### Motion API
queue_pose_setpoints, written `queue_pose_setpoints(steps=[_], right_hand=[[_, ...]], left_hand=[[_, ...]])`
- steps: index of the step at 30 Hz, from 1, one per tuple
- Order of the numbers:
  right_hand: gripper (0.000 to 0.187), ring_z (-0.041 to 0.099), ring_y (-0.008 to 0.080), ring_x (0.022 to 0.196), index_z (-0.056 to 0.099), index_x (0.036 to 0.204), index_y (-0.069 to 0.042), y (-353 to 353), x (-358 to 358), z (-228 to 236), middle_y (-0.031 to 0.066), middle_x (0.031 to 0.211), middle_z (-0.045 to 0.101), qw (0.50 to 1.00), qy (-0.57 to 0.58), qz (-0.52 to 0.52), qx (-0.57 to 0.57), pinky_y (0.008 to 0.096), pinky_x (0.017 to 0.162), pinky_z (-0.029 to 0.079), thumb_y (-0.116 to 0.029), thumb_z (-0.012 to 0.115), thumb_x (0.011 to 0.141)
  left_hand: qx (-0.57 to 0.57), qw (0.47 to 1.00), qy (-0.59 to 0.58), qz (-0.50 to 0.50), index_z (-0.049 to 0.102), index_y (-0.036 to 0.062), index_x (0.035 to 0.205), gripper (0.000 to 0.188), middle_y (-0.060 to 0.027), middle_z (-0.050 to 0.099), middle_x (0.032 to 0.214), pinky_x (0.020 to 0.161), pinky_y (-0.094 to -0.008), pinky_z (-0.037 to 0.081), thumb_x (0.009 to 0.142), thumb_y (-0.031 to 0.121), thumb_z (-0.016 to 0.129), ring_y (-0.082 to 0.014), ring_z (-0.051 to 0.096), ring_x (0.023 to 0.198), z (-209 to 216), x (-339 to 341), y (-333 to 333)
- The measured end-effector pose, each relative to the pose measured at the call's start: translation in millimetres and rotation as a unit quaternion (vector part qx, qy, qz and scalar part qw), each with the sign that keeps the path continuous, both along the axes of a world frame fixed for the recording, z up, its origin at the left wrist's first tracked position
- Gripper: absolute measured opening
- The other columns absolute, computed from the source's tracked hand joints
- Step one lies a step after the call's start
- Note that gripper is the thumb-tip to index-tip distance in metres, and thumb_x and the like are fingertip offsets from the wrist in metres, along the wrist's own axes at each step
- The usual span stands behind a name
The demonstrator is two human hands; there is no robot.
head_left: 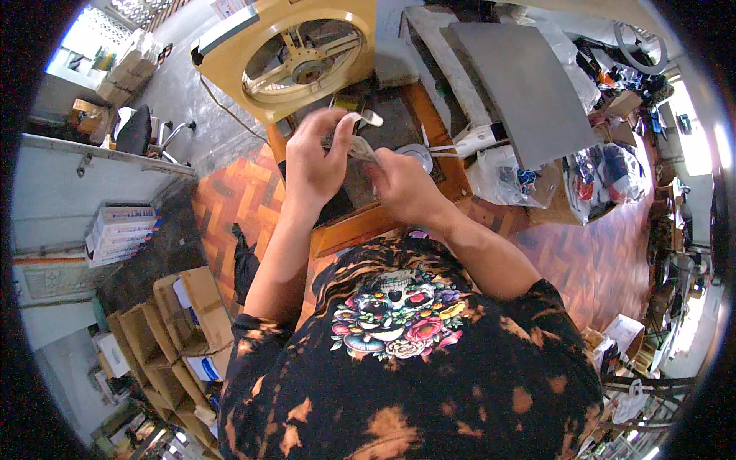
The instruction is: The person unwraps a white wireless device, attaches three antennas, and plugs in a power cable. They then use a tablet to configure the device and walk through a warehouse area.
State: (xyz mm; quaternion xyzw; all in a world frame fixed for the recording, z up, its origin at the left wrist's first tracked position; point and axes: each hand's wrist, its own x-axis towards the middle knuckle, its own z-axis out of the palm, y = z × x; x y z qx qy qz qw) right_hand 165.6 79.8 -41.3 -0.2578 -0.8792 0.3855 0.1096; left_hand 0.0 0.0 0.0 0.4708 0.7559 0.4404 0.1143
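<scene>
As our left hand (316, 162) and right hand (408, 186) pinch a curled pale strip (361, 148) above the wooden bench (349, 232), we'd best smooth it gently.

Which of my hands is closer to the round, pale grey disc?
Right. Your right hand appears just below and left of the disc; your left hand is farther off to its left.

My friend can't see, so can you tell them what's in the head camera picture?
A person's left hand and right hand hold a pale, bent strip over a wooden table. Just beyond is a yellow fan; a flat grey panel lies to the right.
</scene>
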Motion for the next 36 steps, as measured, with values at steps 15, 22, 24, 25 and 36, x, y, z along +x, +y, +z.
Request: queue_pose_setpoints(steps=[15,22,24,25,36], right_hand=[[0.047,0.064,0.0202,0.072,0.065,0.092,-0.001,-1,0,3,0.0094,0.075,0.064,0.974,-0.034,0.015,-0.223,0.0379,0.068,0.051,-0.041,0.047,0.107],[0.037,0.064,0.0263,0.075,0.067,0.094,0.001,-4,-8,-8,0.0139,0.078,0.065,0.971,-0.085,0.028,-0.222,0.0399,0.074,0.051,-0.032,0.054,0.105],[0.035,0.064,0.0264,0.076,0.067,0.095,0.001,-5,-8,-8,0.0141,0.078,0.065,0.976,-0.092,0.045,-0.194,0.04,0.075,0.051,-0.03,0.055,0.104],[0.034,0.063,0.026,0.076,0.067,0.095,0.001,-3,-7,-7,0.0139,0.078,0.065,0.981,-0.09,0.063,-0.162,0.04,0.076,0.051,-0.03,0.055,0.104],[0.034,0.061,0.0179,0.075,0.068,0.097,-0.001,4,6,-11,0.0063,0.081,0.065,0.951,-0.011,0.095,-0.295,0.0348,0.071,0.049,-0.032,0.055,0.104]], left_hand=[[0.055,0.881,0.425,-0.201,0.071,0.0043,0.111,0.036,-0.0055,0.06,0.102,0.092,-0.0409,0.049,0.075,0.012,0.069,-0.0252,0.061,0.101,-5,6,-24],[0.065,0.859,0.477,-0.175,0.07,0.0057,0.098,0.023,-0.0047,0.064,0.102,0.1,-0.0395,0.048,0.077,0.013,0.065,-0.0226,0.058,0.112,-2,-3,-4],[0.047,0.845,0.479,-0.235,0.069,0.0068,0.094,0.019,-0.0032,0.065,0.1,0.099,-0.0386,0.048,0.077,0.013,0.065,-0.0221,0.059,0.109,-2,1,-4],[0.04,0.836,0.479,-0.264,0.069,0.0074,0.092,0.017,-0.0024,0.065,0.099,0.098,-0.0381,0.048,0.077,0.013,0.064,-0.0218,0.06,0.108,-2,2,-3],[-0.076,0.858,0.234,-0.45,0.066,0.0008,0.099,0.029,-0.0139,0.071,0.111,0.095,-0.0443,0.053,0.07,-0.004,0.066,-0.0347,0.065,0.109,7,-19,-9]])
